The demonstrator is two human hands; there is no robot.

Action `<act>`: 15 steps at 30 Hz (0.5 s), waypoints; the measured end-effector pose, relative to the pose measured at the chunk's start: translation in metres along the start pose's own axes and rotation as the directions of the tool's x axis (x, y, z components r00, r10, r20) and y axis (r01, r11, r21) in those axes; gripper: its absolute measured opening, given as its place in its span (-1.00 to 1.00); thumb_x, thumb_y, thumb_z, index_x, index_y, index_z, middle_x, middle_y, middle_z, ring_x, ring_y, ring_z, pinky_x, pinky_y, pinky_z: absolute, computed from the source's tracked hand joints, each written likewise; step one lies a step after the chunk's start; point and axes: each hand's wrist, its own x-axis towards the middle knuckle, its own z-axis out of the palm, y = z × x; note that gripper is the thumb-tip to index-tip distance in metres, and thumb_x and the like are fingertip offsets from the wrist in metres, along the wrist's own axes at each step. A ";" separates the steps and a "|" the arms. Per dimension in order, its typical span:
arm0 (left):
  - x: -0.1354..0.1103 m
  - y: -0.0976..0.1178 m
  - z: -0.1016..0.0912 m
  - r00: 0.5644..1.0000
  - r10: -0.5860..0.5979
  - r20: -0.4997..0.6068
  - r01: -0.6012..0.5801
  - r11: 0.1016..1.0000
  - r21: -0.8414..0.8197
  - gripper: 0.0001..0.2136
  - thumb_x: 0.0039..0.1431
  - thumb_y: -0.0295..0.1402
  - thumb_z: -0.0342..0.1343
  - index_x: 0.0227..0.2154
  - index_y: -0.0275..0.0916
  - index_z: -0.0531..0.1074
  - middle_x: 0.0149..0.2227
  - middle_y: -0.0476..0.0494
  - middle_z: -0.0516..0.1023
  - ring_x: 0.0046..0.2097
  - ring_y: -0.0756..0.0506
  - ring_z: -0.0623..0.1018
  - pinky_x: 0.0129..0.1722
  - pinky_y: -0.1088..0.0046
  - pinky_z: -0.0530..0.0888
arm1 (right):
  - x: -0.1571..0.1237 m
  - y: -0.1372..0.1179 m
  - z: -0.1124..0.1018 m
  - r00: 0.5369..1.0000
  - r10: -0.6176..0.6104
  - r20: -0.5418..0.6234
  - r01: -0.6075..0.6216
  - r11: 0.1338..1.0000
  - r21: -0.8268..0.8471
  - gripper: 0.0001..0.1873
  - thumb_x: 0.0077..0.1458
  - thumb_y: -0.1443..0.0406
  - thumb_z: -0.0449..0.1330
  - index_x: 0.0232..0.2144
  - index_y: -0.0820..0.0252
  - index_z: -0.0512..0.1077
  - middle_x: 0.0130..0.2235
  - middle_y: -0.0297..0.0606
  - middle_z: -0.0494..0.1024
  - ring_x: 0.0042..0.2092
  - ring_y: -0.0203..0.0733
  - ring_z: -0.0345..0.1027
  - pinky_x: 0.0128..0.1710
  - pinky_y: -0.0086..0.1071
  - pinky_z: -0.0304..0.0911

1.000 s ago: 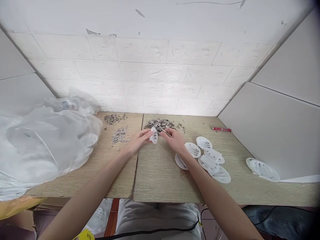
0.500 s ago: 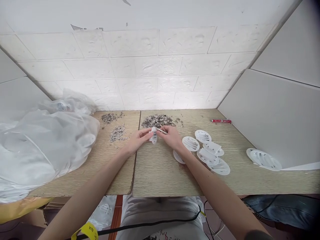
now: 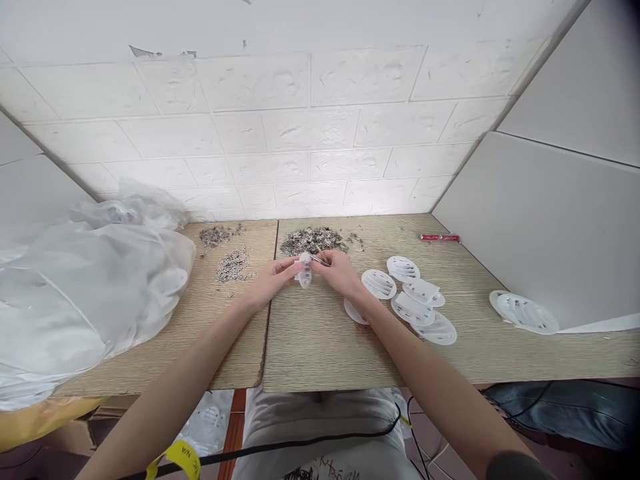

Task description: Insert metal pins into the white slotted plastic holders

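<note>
White plastic piece (image 3: 305, 275) pinched in the left hand (image 3: 273, 281), slim metal tool (image 3: 321, 261) in the right hand (image 3: 342, 273).
The left thumb and fingers are clamped on the left edge of the piece, which stands roughly upright above the wooden tabletop (image 3: 320, 353), its slotted face uncovered to the right of the grip and its lower end below the thumb. The right fingers are closed around the tool, whose tip points at the upper part of the piece; whether they touch, I cannot tell. Just beyond both hands lies a heap of small metal parts (image 3: 315, 238); several oval white plastic pieces (image 3: 403, 269) lie near the right forearm, some overlapping.
</note>
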 end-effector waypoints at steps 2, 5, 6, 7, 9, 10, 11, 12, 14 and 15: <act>0.001 0.002 0.001 0.999 -0.005 -0.047 0.001 0.997 -0.077 -0.64 0.11 -0.11 0.19 -0.16 -0.27 0.56 -0.12 -0.24 0.58 -0.08 -0.17 0.52 -0.01 0.22 0.45 | 0.001 0.000 -0.001 0.999 -0.039 0.007 0.039 0.999 0.015 -0.64 -0.02 0.07 0.17 -0.64 0.16 0.22 -0.58 -0.43 0.11 -0.50 -0.34 -0.07 -0.49 -0.41 -0.13; 0.003 0.004 0.001 0.990 -0.037 -0.135 0.010 0.981 -0.195 -0.65 0.09 -0.10 0.20 -0.22 -0.29 0.56 -0.14 -0.26 0.57 -0.12 -0.16 0.52 -0.06 0.22 0.48 | 0.002 -0.001 -0.007 0.990 -0.138 0.030 0.139 0.990 -0.026 -0.66 0.10 0.08 0.08 -0.57 0.17 0.34 -0.60 -0.42 0.13 -0.50 -0.32 -0.05 -0.47 -0.41 -0.10; 0.003 0.005 0.001 0.987 -0.053 -0.154 0.018 0.975 -0.221 -0.65 0.10 -0.10 0.19 -0.21 -0.29 0.55 -0.14 -0.27 0.57 -0.13 -0.16 0.52 -0.09 0.22 0.50 | 0.002 -0.001 -0.009 0.983 -0.178 0.044 0.181 0.981 -0.063 -0.66 0.13 0.10 0.05 -0.56 0.16 0.35 -0.61 -0.42 0.14 -0.51 -0.32 -0.04 -0.46 -0.41 -0.09; 0.004 0.006 0.001 0.984 -0.067 -0.164 0.027 0.971 -0.237 -0.66 0.11 -0.11 0.17 -0.21 -0.29 0.54 -0.14 -0.27 0.57 -0.14 -0.16 0.52 -0.11 0.23 0.50 | 0.002 -0.002 -0.011 0.974 -0.218 0.061 0.223 0.969 -0.105 -0.66 0.15 0.12 0.03 -0.57 0.16 0.34 -0.61 -0.42 0.16 -0.51 -0.32 -0.03 -0.45 -0.41 -0.08; 0.005 0.006 0.001 0.980 -0.086 -0.178 0.037 0.965 -0.259 -0.68 0.15 -0.13 0.13 -0.21 -0.29 0.52 -0.14 -0.26 0.56 -0.15 -0.15 0.52 -0.15 0.25 0.51 | 0.001 -0.002 -0.015 0.953 -0.287 0.097 0.300 0.936 -0.185 -0.64 0.18 0.15 0.03 -0.60 0.17 0.31 -0.61 -0.40 0.22 -0.51 -0.31 0.01 -0.44 -0.40 -0.06; 0.006 0.006 0.001 0.979 -0.090 -0.185 0.038 0.962 -0.270 -0.69 0.17 -0.14 0.11 -0.21 -0.29 0.51 -0.14 -0.26 0.56 -0.16 -0.14 0.52 -0.17 0.27 0.51 | 0.001 -0.002 -0.016 0.943 -0.313 0.112 0.331 0.918 -0.218 -0.63 0.19 0.16 0.04 -0.61 0.17 0.32 -0.60 -0.38 0.26 -0.51 -0.30 0.04 -0.43 -0.40 -0.05; 0.006 0.006 0.001 0.977 -0.092 -0.191 0.036 0.959 -0.280 -0.70 0.18 -0.15 0.10 -0.21 -0.29 0.51 -0.15 -0.25 0.55 -0.17 -0.13 0.52 -0.19 0.29 0.52 | 0.000 -0.001 -0.017 0.935 -0.334 0.123 0.355 0.901 -0.248 -0.64 0.20 0.17 0.04 -0.60 0.17 0.34 -0.58 -0.36 0.33 -0.50 -0.29 0.09 -0.42 -0.40 -0.03; 0.007 0.006 0.001 0.976 -0.093 -0.196 0.033 0.957 -0.287 -0.71 0.19 -0.16 0.08 -0.22 -0.30 0.50 -0.16 -0.25 0.55 -0.18 -0.13 0.52 -0.20 0.30 0.52 | 0.000 0.000 -0.017 0.928 -0.351 0.126 0.373 0.886 -0.276 -0.66 0.20 0.19 0.05 -0.57 0.17 0.39 -0.55 -0.34 0.40 -0.47 -0.27 0.15 -0.41 -0.40 -0.01; 0.007 0.007 0.001 0.975 -0.094 -0.200 0.032 0.955 -0.294 -0.71 0.21 -0.18 0.06 -0.22 -0.31 0.49 -0.17 -0.25 0.54 -0.20 -0.12 0.51 -0.24 0.33 0.52 | 0.000 0.003 -0.016 0.920 -0.372 0.119 0.390 0.860 -0.329 -0.71 0.22 0.21 0.06 -0.46 0.16 0.49 -0.44 -0.27 0.53 -0.40 -0.21 0.27 -0.36 -0.39 0.04; 0.007 0.007 0.001 0.975 -0.096 -0.200 0.034 0.955 -0.294 -0.72 0.22 -0.20 0.05 -0.21 -0.32 0.48 -0.17 -0.25 0.54 -0.21 -0.11 0.51 -0.25 0.34 0.52 | 0.000 0.004 -0.015 0.918 -0.379 0.114 0.394 0.849 -0.353 -0.72 0.22 0.22 0.06 -0.42 0.16 0.52 -0.39 -0.25 0.56 -0.37 -0.19 0.31 -0.35 -0.38 0.06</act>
